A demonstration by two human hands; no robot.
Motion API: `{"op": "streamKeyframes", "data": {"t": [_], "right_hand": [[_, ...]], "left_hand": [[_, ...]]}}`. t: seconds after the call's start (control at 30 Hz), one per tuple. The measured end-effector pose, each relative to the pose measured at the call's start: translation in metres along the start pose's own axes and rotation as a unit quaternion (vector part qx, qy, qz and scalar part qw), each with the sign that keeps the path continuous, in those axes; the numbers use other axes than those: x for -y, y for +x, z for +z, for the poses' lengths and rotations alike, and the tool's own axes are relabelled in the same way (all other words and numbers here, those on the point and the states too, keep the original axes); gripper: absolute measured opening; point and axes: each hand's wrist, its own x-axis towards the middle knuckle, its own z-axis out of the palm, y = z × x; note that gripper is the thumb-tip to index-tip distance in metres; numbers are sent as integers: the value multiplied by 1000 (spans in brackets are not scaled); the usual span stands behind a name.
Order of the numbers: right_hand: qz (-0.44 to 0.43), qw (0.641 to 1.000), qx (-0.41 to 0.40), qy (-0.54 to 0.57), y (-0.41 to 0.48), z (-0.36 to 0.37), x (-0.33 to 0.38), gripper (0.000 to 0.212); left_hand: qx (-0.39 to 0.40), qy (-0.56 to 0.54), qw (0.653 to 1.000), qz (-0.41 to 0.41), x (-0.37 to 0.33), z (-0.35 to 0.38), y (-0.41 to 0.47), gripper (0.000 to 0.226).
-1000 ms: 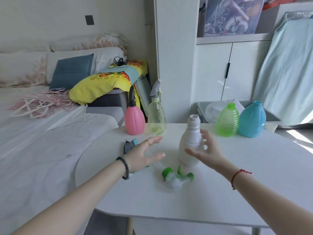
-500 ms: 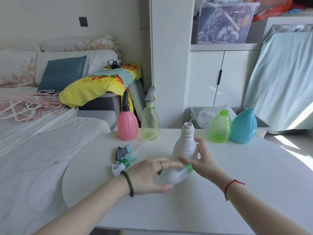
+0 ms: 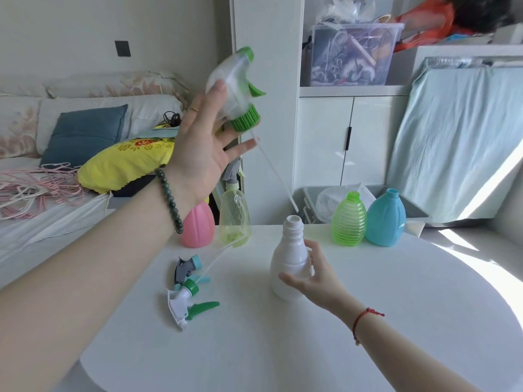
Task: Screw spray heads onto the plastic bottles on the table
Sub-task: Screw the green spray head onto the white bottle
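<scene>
With our left hand (image 3: 198, 154) gripping the spray head (image 3: 235, 89) and our right hand (image 3: 311, 275) steadying the white bottle (image 3: 288, 267), we feared its long tube (image 3: 276, 174) missing the neck.

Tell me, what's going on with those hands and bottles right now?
Left hand holds clear spray head aloft, tube dangling. Right hand steadies open white bottle on table. Nothing blocks the neck.

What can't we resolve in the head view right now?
- Pink bottle: its top and spray head are behind the left hand and wrist.
- White bottle: its right side is covered by the right hand; firmness of grip is unclear.
- Held spray head: motion-blurred, nozzle detail lost.
- Clear bin: contents indistinct.
</scene>
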Motion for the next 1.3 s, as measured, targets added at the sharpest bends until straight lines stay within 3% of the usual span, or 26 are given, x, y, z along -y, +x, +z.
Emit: {"op": "streamKeyframes", "data": {"t": [0.27,0.43,0.57,0.83,1.0,1.1,1.17,1.3], "right_hand": [[-5,1000,-1,-6,0,0,-2,67],[-5,1000,-4,-1,0,1,-3,65],[-7,1000,-4,1,-1,1,-2,66],[-3,1000,-8,-5,-2,2,0,70],[7,997,45,-63,0,-17,17,81],[-62,996,-62,27,5,-28,46,52],[-107,989,-90,55,12,-32,66,29],[-112,990,-79,13,26,-39,77,25]], "left_hand": [[19,60,998,-19,44,-4,3,22],[85,182,978,-60,73,-1,-3,44],[147,217,959,-107,105,1,-15,42],[138,211,961,-115,133,0,-21,40],[135,192,966,-111,135,-2,-25,38],[128,199,965,-109,137,-1,-24,39],[130,204,964,-107,137,-1,-24,40],[122,215,963,-110,141,-4,-25,54]]}}
